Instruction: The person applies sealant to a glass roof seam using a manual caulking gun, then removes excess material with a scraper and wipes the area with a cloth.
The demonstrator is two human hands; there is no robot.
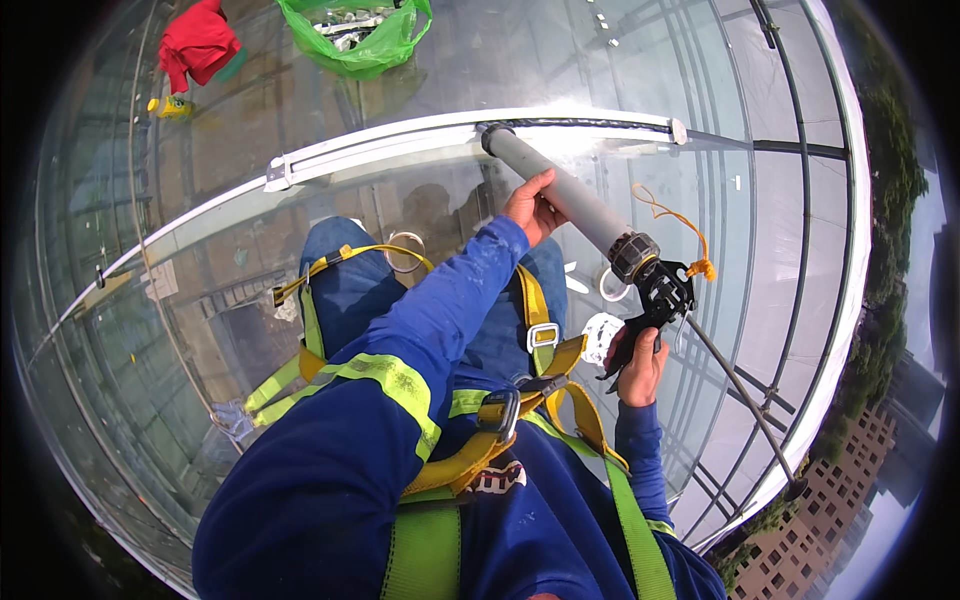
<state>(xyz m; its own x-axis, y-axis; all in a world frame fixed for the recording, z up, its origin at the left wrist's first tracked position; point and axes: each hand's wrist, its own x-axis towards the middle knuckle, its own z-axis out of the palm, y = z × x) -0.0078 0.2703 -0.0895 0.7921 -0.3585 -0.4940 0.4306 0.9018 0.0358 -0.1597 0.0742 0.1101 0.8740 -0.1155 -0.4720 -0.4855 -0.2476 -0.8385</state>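
Note:
My left hand (535, 208) is wrapped round the grey barrel of a caulking gun (578, 197). Its far end rests at a long white channel (385, 145), where a dark strip (600, 123) runs to the right. My right hand (645, 365) grips the gun's black handle, with its fingers partly hidden. A long metal rod extends back from the handle, and an orange looped cord (703, 255) hangs beside it. A white ring (612, 272) and a crumpled white item (600, 338) show under the gun. Another ring (405, 240) is beside my knee.
A green plastic bag (355, 55) with contents, a red cloth (195, 45) and a yellow container (170, 106) are beyond the channel. Harness straps (555, 350) cross my legs and body. The glass surface (240, 190) ends at a white edge, with trees and buildings beyond at right.

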